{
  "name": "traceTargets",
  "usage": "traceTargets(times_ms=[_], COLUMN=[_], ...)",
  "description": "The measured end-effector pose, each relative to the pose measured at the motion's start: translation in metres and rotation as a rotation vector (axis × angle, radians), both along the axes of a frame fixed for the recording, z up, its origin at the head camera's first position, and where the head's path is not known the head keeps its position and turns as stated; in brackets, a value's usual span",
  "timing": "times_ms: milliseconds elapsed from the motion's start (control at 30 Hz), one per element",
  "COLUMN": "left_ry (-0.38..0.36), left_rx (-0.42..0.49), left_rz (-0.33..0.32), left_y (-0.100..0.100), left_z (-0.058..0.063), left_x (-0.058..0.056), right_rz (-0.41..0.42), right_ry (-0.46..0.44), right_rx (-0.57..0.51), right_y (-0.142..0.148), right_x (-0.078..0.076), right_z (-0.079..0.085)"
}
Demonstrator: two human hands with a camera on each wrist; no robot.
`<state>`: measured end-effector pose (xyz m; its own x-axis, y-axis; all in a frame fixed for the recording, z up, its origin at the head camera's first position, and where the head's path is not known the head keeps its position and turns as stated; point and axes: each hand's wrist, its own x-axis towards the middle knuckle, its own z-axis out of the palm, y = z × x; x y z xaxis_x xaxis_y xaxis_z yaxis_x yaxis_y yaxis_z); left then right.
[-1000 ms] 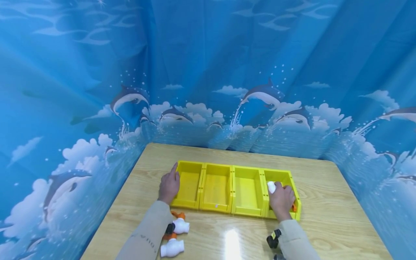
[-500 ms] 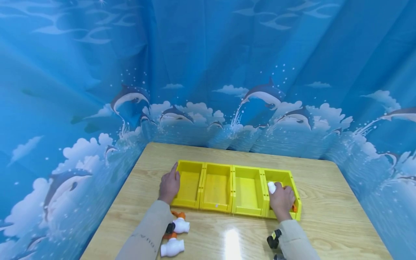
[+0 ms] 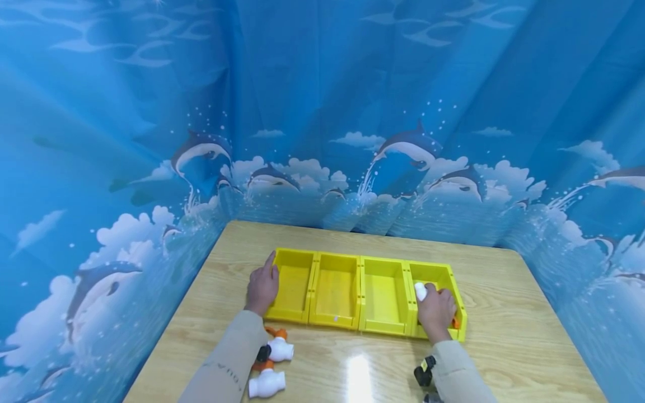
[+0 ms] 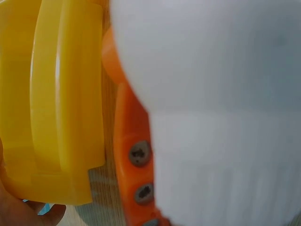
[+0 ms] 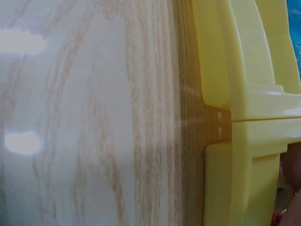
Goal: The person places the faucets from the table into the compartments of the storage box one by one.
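Fingers of the right hand (image 3: 437,310) close round a white valve (image 3: 420,290) in the right bin (image 3: 430,271), at three o'clock in the row; its end pokes out on the hand's eleven o'clock side. An orange bit (image 3: 456,323) shows at the hand's four o'clock; whether it belongs to the held valve is hidden. At nine o'clock, the left hand (image 3: 262,286) lies against the outer wall of the left bin (image 3: 294,282), forefinger straight; whether it pinches the wall or merely rests there, I cannot tell. Toward the row's eight o'clock, an upper valve (image 3: 281,350) and a lower valve (image 3: 267,385) lie on the surface (image 3: 509,319).

Good handling, I judge, means keeping the valve low in its bin, gripping the white body rather than any lever, and steadying the row evenly with the left hand so it doesn't slide.

Against half a second ago, hardly anything differs: both hands, the bins and the valves keep their places.
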<state>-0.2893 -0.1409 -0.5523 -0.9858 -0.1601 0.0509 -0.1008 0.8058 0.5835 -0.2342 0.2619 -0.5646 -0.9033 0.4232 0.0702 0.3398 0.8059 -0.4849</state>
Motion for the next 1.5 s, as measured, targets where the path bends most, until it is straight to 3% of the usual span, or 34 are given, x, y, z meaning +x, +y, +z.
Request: traceTargets(times_ms=[533,900,1500], left_ry=[-0.009,-0.026,-0.024], left_rx=[0.013,0.003,-0.004], left_rz=[0.004,0.004,0.01], left_y=[0.001,0.001,0.002], left_z=[0.003,0.003,0.002], left_x=[0.001,0.001,0.0], right_rz=[0.021,0.027,0.055], right_ry=[-0.029,0.069,0.058], right_rx=[-0.006,0.016,0.032], right_y=[0.0,0.003,0.003], right_x=[0.0,0.002,0.003], right_z=[-0.003,-0.011,-0.013])
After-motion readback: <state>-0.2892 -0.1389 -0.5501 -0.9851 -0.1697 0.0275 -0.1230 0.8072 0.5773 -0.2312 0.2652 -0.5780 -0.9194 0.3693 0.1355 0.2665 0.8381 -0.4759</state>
